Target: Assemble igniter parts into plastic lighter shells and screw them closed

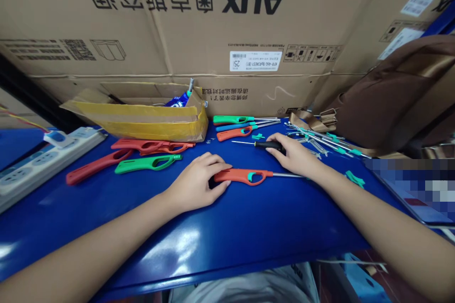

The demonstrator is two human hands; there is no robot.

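Observation:
An orange long-nosed gas lighter with a teal trigger lies on the blue table, its metal tube pointing right. My left hand has its fingers and thumb closed on the lighter's handle end. Beyond the tube, my right hand is closed around the black handle of a screwdriver, whose thin shaft points left. Just behind the screwdriver is a small teal plastic part. Part of the lighter's tube passes behind my right forearm.
Green, blue and orange lighters lie at the back. Red and green handle shells lie at left, near a power strip and a taped carton. Metal rods and teal parts lie at right, beside a brown bag.

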